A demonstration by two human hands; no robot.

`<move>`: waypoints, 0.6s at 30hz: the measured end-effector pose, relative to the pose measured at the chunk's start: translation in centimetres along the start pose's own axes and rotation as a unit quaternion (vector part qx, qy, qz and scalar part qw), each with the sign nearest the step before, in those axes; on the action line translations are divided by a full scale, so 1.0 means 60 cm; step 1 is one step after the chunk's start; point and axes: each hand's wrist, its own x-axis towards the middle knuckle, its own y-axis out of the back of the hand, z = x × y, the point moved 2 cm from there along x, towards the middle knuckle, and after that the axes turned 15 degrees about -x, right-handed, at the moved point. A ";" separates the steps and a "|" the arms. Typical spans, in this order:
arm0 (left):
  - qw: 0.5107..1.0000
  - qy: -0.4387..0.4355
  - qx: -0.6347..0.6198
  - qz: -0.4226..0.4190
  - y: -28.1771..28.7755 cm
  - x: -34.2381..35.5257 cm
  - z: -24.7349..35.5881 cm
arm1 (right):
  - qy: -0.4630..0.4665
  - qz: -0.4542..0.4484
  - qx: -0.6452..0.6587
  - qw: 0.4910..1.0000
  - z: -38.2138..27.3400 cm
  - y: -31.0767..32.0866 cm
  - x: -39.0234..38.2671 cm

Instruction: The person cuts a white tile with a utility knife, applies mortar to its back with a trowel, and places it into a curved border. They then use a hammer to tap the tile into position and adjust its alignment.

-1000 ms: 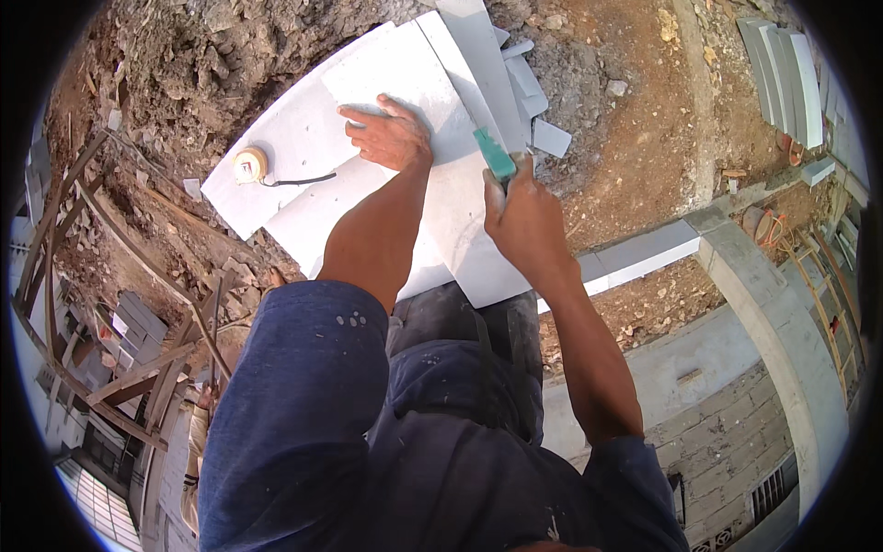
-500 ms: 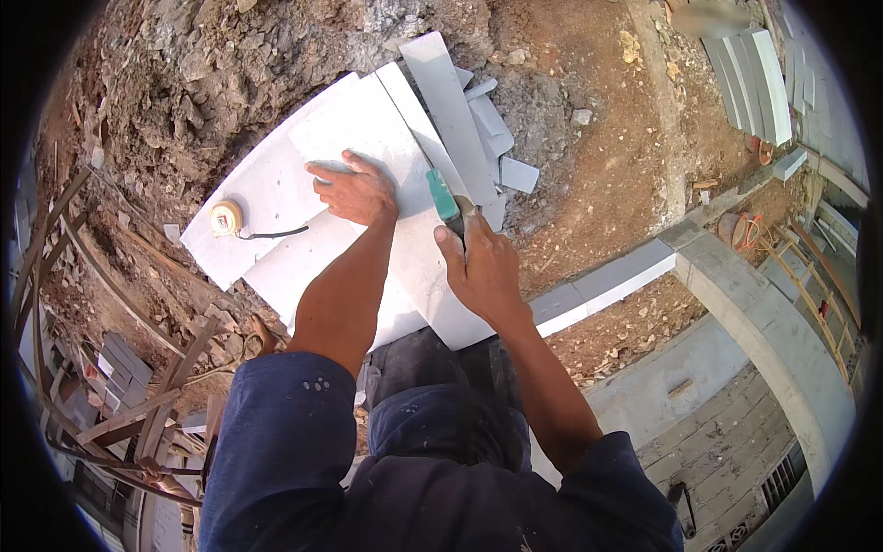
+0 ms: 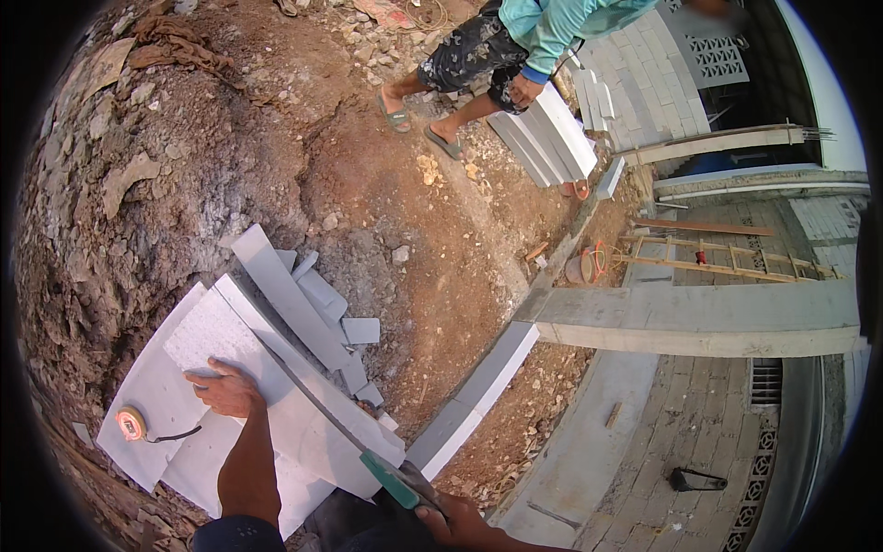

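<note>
While left hand (image 3: pixel 228 391) lies spread on near-left block (image 3: pixel 296 425), right hand (image 3: pixel 457 523) grips saw (image 3: pixel 377 467); likely sawing, next stroke needs block steady.

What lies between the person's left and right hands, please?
The head view shows white blocks and the saw's green handle between the left hand and the right hand.

A tape measure (image 3: pixel 131 423) lies on slabs (image 3: pixel 207 336), left of the saw (image 3: pixel 386 477) (loose pieces (image 3: pixel 322 296) beyond).
</note>
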 end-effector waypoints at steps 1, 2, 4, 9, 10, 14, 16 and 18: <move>1.000 -0.005 0.004 -0.004 0.003 -0.004 0.004 | -0.007 0.005 -0.002 1.000 0.024 -0.029 0.030; 1.000 -0.006 0.009 -0.006 0.010 -0.003 -0.002 | -0.046 -0.028 -0.009 0.999 0.068 -0.119 0.100; 0.999 0.007 -0.004 -0.040 0.007 -0.016 0.009 | -0.053 -0.010 -0.066 0.996 0.076 -0.217 0.297; 1.000 0.011 0.014 0.007 0.006 0.029 -0.012 | -0.099 -0.083 -0.019 0.991 0.051 -0.104 0.077; 1.000 0.010 0.021 -0.001 0.018 0.026 -0.017 | -0.124 -0.130 -0.001 0.984 0.015 -0.031 0.012; 1.000 0.010 -0.003 -0.010 0.001 0.012 0.003 | -0.030 -0.007 -0.054 0.998 0.015 -0.033 0.036; 1.000 -0.010 -0.005 0.019 -0.005 0.010 -0.008 | -0.052 -0.037 -0.032 0.997 0.078 -0.146 0.162; 1.000 0.022 -0.006 -0.017 0.013 0.014 0.015 | -0.055 -0.023 -0.057 0.997 0.096 -0.220 0.283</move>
